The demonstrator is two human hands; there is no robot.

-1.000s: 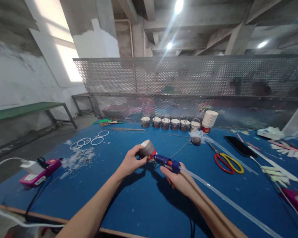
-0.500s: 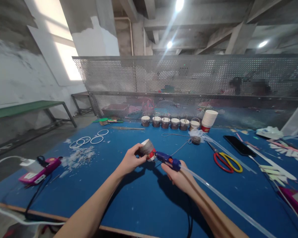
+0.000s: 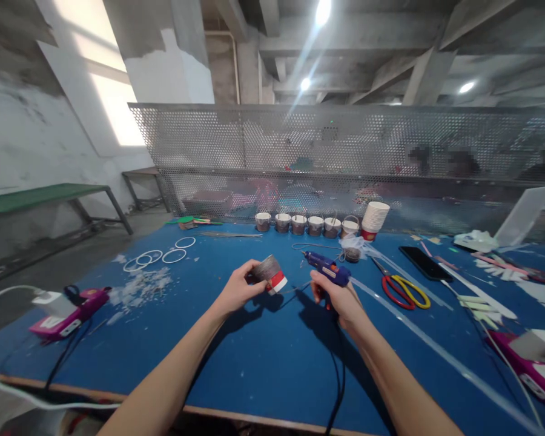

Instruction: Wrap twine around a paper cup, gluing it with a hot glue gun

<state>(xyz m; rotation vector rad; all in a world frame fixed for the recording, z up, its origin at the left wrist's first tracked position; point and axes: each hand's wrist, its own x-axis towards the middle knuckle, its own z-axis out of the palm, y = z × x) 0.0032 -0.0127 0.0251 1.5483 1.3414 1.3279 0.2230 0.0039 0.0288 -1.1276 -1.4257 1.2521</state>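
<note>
Head view, above blue table (image 3: 254, 369): left hand (image 3: 238, 290) gripping part-wrapped cup (image 3: 269, 274), red base band still bare; right hand (image 3: 340, 298) closed around glue gun (image 3: 326, 267) just beside; six finished cups (image 3: 305, 224) lined up behind.

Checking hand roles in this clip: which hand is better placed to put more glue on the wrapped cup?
Right, probably: the right hand grips the blue glue gun, nozzle pointing towards the twine-wrapped red-and-white paper cup held by the left hand.
</note>
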